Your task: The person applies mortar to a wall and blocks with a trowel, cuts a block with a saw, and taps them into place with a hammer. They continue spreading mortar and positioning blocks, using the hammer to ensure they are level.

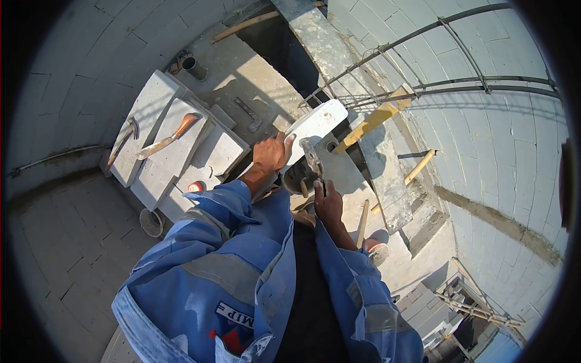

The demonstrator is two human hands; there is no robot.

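Note:
My left hand (272, 152) grips the near end of a white block (318, 126), thumb along its edge. The block slants away from me toward the rebar. My right hand (328, 206) is closed around the handle of a trowel (311, 158), whose narrow blade is smeared with grey mortar and points up beside the block. Beneath the trowel is a dark bucket (295, 180), partly hidden by my hands and the block; its contents are hard to make out.
White blocks (209, 145) are stacked at left, bearing a hammer (124, 142) and an orange-handled blade (169, 138). A dark floor opening (281, 51) lies ahead. Bent rebar (448, 85) and a yellow board (372, 125) stand at right. A pipe stub (193, 68) rises far left.

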